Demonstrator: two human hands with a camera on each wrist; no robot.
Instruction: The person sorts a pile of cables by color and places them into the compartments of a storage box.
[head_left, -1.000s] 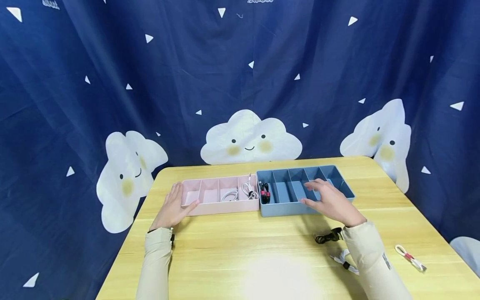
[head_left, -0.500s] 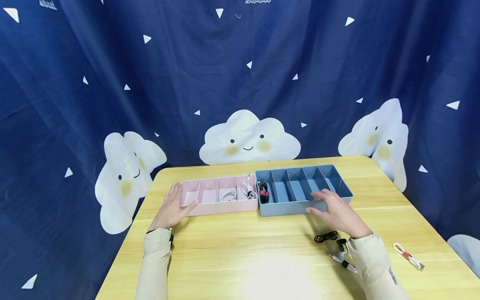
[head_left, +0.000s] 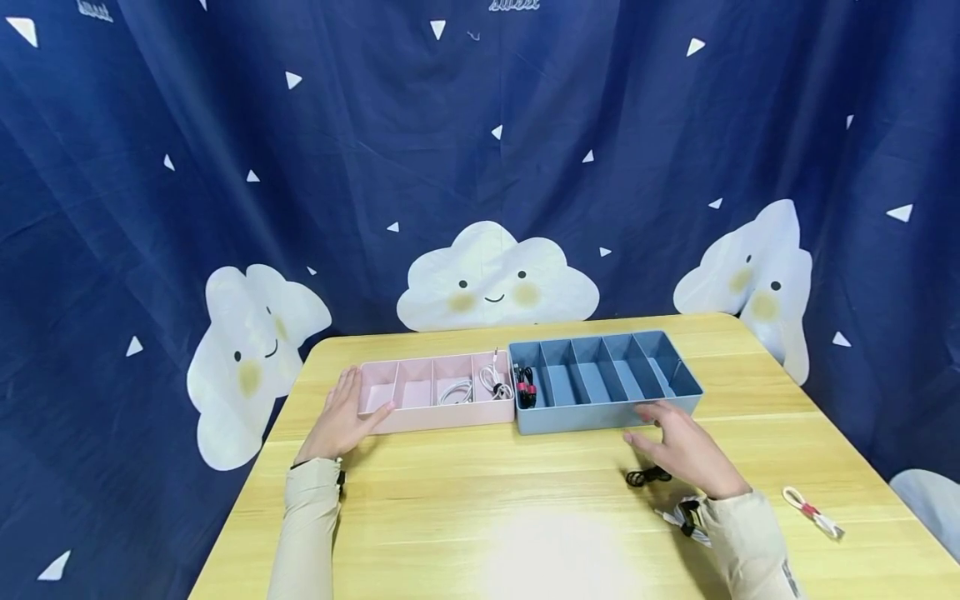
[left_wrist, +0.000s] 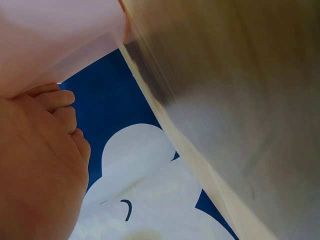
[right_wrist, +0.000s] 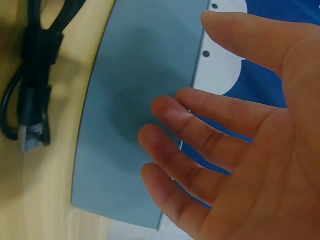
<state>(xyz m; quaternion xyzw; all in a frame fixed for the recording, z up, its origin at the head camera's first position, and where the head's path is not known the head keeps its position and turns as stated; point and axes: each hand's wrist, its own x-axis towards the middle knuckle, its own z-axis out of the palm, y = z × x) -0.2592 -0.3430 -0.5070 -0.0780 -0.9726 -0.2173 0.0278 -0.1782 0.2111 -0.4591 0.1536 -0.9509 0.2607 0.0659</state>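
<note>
My left hand [head_left: 339, 421] rests against the left end of the pink divided box [head_left: 450, 417], fingers along its end wall and thumb at the front edge. In the left wrist view the hand [left_wrist: 42, 165] touches the pink wall. My right hand [head_left: 686, 446], fingers loosely spread and holding nothing, hovers at the front of the blue divided box [head_left: 577, 419]. Close below it on the table lies a coiled black cable [head_left: 647, 477], its USB plug showing in the right wrist view. A white cable with a black tie [head_left: 684, 521] lies nearer the right sleeve, partly hidden.
A white cable with a red tie [head_left: 813, 511] lies at the right of the wooden table [head_left: 450, 500]. White cables [head_left: 495, 383] sit in two pink compartments. Black cables with red ties [head_left: 527, 392] are in the leftmost blue compartment. A navy curtain [head_left: 360, 125] hangs behind.
My right hand has drawn back from over the blue box, toward me and slightly right, to near the black cable. The left hand has stayed against the pink box.
</note>
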